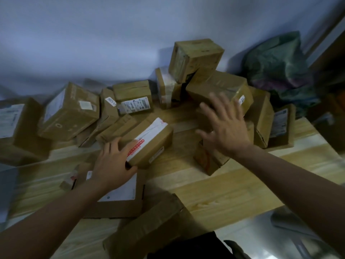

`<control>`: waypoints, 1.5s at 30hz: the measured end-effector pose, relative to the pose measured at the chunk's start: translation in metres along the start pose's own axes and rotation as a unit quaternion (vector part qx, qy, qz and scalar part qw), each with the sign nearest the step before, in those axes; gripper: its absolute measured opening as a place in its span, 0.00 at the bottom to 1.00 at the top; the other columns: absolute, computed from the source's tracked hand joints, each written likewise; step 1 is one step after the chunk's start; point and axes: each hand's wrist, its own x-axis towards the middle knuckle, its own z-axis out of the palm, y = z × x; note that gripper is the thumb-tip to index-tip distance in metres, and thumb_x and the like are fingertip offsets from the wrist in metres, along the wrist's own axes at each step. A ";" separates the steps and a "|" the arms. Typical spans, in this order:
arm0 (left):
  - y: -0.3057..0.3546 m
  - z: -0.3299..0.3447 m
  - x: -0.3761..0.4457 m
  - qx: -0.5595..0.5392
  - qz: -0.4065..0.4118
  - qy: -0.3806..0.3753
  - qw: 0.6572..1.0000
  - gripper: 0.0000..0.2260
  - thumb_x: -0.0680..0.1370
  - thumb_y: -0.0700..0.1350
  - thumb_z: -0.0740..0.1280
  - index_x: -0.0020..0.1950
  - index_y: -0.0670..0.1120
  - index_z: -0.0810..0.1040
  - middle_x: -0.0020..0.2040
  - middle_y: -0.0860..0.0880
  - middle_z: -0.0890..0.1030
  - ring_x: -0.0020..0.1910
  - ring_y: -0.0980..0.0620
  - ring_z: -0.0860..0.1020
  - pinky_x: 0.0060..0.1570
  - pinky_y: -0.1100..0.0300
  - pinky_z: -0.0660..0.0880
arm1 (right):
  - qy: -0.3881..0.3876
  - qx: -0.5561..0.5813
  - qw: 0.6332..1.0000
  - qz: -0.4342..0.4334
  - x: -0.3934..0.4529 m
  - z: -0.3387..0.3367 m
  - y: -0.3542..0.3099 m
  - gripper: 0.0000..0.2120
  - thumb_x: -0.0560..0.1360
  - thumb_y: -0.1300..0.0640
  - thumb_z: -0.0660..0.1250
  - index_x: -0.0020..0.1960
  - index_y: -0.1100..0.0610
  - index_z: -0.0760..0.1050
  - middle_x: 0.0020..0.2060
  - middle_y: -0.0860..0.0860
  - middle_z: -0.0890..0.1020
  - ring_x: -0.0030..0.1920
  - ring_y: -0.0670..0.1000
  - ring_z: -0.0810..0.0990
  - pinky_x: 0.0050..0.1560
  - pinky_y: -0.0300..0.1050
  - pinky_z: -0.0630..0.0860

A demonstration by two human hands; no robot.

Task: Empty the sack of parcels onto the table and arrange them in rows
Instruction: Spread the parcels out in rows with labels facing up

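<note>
Several brown cardboard parcels lie jumbled across the wooden table (214, 195). My left hand (113, 161) grips the near end of a parcel with a white and red label (151, 141), thumb under its lower corner. My right hand (224, 126) hovers blurred with fingers spread, above a small parcel with red print (207, 161) and in front of a large tilted parcel (222, 86). A stack of parcels (196, 57) leans on the wall behind. The green sack (276, 62) lies crumpled at the back right.
A flat parcel with a white label (121, 193) lies under my left forearm, and another long parcel (149, 225) sits at the table's near edge. More parcels crowd the left side (69, 111). The table's right edge drops to a grey floor (261, 236).
</note>
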 end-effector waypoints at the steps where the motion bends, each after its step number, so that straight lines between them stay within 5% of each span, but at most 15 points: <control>1: -0.003 -0.001 0.000 -0.002 -0.005 -0.002 1.000 0.38 0.72 0.62 0.68 0.79 0.59 0.55 0.75 0.40 0.60 0.72 0.38 0.62 0.66 0.42 0.67 | 0.046 0.029 0.997 0.060 0.007 -0.004 0.006 0.41 0.75 0.31 0.58 0.80 0.48 0.50 0.81 0.54 0.47 0.80 0.58 0.42 0.77 0.61 0.38; 4: -0.003 -0.004 0.001 -0.022 -0.019 -0.015 0.999 0.39 0.72 0.59 0.69 0.78 0.59 0.54 0.76 0.40 0.58 0.73 0.37 0.59 0.68 0.40 0.66 | 0.016 0.119 0.960 0.252 0.036 -0.014 0.030 0.49 0.71 0.33 0.68 0.80 0.48 0.45 0.80 0.56 0.46 0.80 0.61 0.45 0.76 0.65 0.45; 6: 0.003 -0.005 0.003 -0.026 -0.015 -0.021 0.999 0.40 0.72 0.58 0.70 0.79 0.58 0.52 0.78 0.40 0.52 0.76 0.37 0.53 0.73 0.38 0.59 | -0.073 0.161 0.945 0.275 0.047 -0.013 0.034 0.48 0.70 0.35 0.71 0.80 0.47 0.48 0.80 0.56 0.50 0.78 0.63 0.51 0.75 0.68 0.55; 10: 0.008 -0.002 0.003 -0.027 0.001 0.015 1.000 0.44 0.72 0.66 0.68 0.80 0.55 0.50 0.80 0.42 0.45 0.79 0.39 0.45 0.75 0.40 0.44 | -0.136 0.161 0.964 0.165 0.038 0.008 0.012 0.38 0.73 0.36 0.69 0.77 0.41 0.56 0.80 0.52 0.50 0.78 0.63 0.50 0.73 0.65 0.61; 12: 0.006 -0.001 -0.001 -0.030 -0.007 0.029 0.999 0.44 0.71 0.67 0.68 0.80 0.53 0.52 0.81 0.43 0.46 0.79 0.39 0.45 0.76 0.39 0.45 | -0.138 0.164 0.967 0.136 0.031 0.014 0.012 0.36 0.75 0.37 0.67 0.77 0.43 0.58 0.79 0.52 0.52 0.78 0.62 0.54 0.74 0.63 0.62; 15: 0.005 -0.006 -0.011 -0.040 -0.044 0.040 0.997 0.43 0.72 0.66 0.67 0.80 0.52 0.54 0.81 0.43 0.46 0.79 0.39 0.45 0.75 0.38 0.48 | -0.044 0.114 0.987 0.105 0.021 0.018 0.022 0.34 0.77 0.39 0.65 0.77 0.50 0.58 0.77 0.56 0.61 0.74 0.61 0.65 0.74 0.59 0.62; 27: 0.030 -0.034 -0.035 -0.077 -0.173 0.067 0.980 0.42 0.74 0.63 0.69 0.80 0.53 0.52 0.81 0.47 0.45 0.78 0.39 0.47 0.73 0.37 0.56 | -0.007 0.180 0.984 -0.010 0.020 0.014 0.027 0.32 0.77 0.44 0.66 0.77 0.52 0.60 0.77 0.57 0.61 0.76 0.59 0.60 0.75 0.60 0.55; 38: 0.051 -0.043 -0.072 -0.120 -0.279 0.087 0.949 0.42 0.74 0.61 0.69 0.81 0.55 0.50 0.81 0.46 0.43 0.79 0.39 0.44 0.75 0.37 0.52 | -0.087 0.152 0.981 -0.078 0.025 -0.009 0.037 0.36 0.77 0.42 0.67 0.78 0.50 0.56 0.78 0.57 0.55 0.78 0.60 0.55 0.76 0.62 0.53; 45: 0.028 -0.071 -0.068 -0.186 -0.273 0.101 0.938 0.40 0.76 0.57 0.70 0.81 0.53 0.50 0.81 0.47 0.45 0.79 0.39 0.45 0.75 0.40 0.53 | -0.137 0.168 0.973 -0.075 0.044 -0.032 0.023 0.36 0.77 0.43 0.67 0.78 0.50 0.56 0.79 0.55 0.53 0.78 0.60 0.55 0.76 0.62 0.57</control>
